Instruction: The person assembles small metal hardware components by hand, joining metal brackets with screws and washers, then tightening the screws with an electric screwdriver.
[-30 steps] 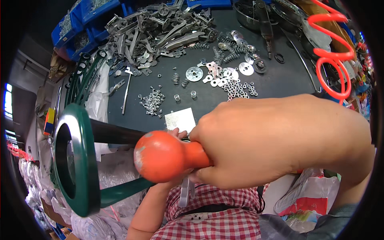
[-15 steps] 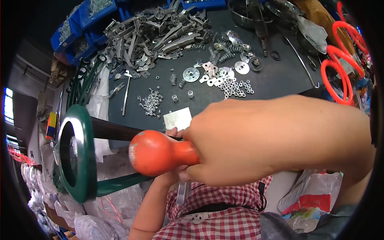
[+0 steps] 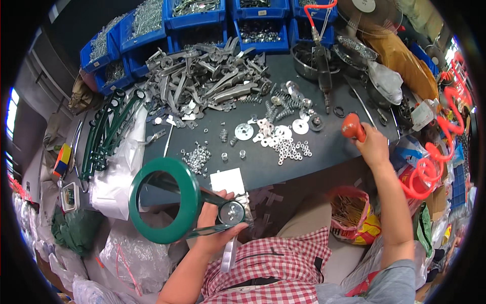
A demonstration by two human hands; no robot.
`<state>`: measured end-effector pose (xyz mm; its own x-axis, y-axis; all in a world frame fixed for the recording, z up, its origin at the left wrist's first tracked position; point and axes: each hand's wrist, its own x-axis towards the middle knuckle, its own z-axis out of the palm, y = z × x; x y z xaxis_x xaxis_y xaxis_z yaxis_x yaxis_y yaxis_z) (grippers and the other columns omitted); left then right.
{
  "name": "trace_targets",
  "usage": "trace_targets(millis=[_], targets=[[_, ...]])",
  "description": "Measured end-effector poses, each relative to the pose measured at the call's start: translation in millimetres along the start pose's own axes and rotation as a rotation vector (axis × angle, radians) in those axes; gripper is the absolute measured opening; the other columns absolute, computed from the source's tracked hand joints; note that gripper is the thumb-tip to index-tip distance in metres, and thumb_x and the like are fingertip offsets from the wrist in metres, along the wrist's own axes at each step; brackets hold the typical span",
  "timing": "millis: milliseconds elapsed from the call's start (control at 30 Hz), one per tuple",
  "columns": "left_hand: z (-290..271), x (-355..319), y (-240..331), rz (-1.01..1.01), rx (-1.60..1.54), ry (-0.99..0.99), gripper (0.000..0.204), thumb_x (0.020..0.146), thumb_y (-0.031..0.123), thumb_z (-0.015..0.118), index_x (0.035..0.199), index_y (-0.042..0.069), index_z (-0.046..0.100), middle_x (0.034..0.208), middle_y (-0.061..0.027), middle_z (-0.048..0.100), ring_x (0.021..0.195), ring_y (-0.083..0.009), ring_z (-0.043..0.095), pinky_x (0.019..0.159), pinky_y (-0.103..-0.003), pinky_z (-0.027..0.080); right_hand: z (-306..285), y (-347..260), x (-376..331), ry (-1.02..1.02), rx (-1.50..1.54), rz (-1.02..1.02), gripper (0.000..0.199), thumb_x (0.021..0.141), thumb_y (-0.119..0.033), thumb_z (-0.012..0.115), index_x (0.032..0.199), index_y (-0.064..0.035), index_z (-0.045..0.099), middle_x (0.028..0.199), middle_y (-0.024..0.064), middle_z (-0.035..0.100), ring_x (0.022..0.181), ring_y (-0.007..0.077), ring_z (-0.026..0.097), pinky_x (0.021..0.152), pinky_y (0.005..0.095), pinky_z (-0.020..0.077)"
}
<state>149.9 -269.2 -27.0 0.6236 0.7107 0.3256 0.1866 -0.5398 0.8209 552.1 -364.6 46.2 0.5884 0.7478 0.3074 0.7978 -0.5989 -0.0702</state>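
Observation:
My left hand (image 3: pixel 208 223) grips a green metal frame (image 3: pixel 191 202) near the table's front edge. The frame has a large ring at its left end and bars leading to a small round end (image 3: pixel 232 213) that shows small shiny bits. A silver strip (image 3: pixel 229 256) hangs below that hand. Over the right part of the table, my right hand (image 3: pixel 373 145) is closed round the neck of an orange-red tool with a rounded knob-like head (image 3: pixel 350 125); its grip is hidden in the fist. A white block (image 3: pixel 227 181) lies just beyond my left fingers.
A heap of grey metal levers (image 3: pixel 202 81) covers the back of the table, before blue bins (image 3: pixel 197 15). Nuts (image 3: pixel 293 151), small fasteners (image 3: pixel 196 158) and washers (image 3: pixel 244 131) lie in the middle. Green frames (image 3: pixel 109 129) stack at left. A black power driver (image 3: pixel 322 71) hangs behind.
My right hand has carried the orange-red tool from in front of the green frame over to the right. The view has shifted, showing more bins. My left hand still holds the frame.

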Motion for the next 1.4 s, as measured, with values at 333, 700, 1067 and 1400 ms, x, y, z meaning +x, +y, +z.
trace_targets(millis=[333, 700, 1067, 1400], targets=[[-6, -1, 1, -0.071, 0.095, -0.012, 0.083, 0.059, 0.030, 0.082, 0.122, -0.001, 0.038, 0.109, -0.0177, 0.058, 0.104, -0.0293, 0.055, 0.092, -0.038, 0.039, 21, -14, 13, 0.000, 0.231, -0.229, 0.020, 0.070, -0.017, 0.066, 0.087, -0.0058, 0.065, 0.090, 0.0100, 0.061, 0.085, 0.0286, 0.057, 0.076, 0.0374, 0.0460], [-2, -4, -5, -0.111, -0.041, -0.032, 0.085, 0.059, 0.023, 0.083, 0.124, -0.005, 0.035, 0.116, -0.0182, 0.050, 0.111, -0.0244, 0.050, 0.091, -0.033, 0.042, 67, -71, 64, 0.000, 0.373, -0.311, 0.030, 0.073, -0.024, 0.066, 0.096, -0.0058, 0.063, 0.094, 0.0094, 0.058, 0.093, 0.0280, 0.053, 0.081, 0.0369, 0.0440], [-5, -1, -5, -0.049, 0.011, -0.039, 0.084, 0.060, 0.021, 0.082, 0.124, -0.005, 0.035, 0.116, -0.0187, 0.051, 0.106, -0.0241, 0.053, 0.089, -0.033, 0.043, 90, -70, 80, 0.062, 0.163, -0.422, 0.019, 0.073, -0.024, 0.064, 0.086, -0.0089, 0.065, 0.086, 0.0074, 0.059, 0.088, 0.0244, 0.055, 0.074, 0.0386, 0.0441], [-1, 1, 1, -0.074, 0.032, -0.007, 0.082, 0.061, 0.029, 0.080, 0.123, -0.002, 0.037, 0.109, -0.0191, 0.057, 0.103, -0.0288, 0.055, 0.090, -0.038, 0.040, 101, -92, 106, 0.008, 0.307, -0.209, 0.021, 0.078, -0.020, 0.058, 0.088, -0.0025, 0.064, 0.095, 0.0118, 0.062, 0.094, 0.0287, 0.056, 0.082, 0.0389, 0.0449]])
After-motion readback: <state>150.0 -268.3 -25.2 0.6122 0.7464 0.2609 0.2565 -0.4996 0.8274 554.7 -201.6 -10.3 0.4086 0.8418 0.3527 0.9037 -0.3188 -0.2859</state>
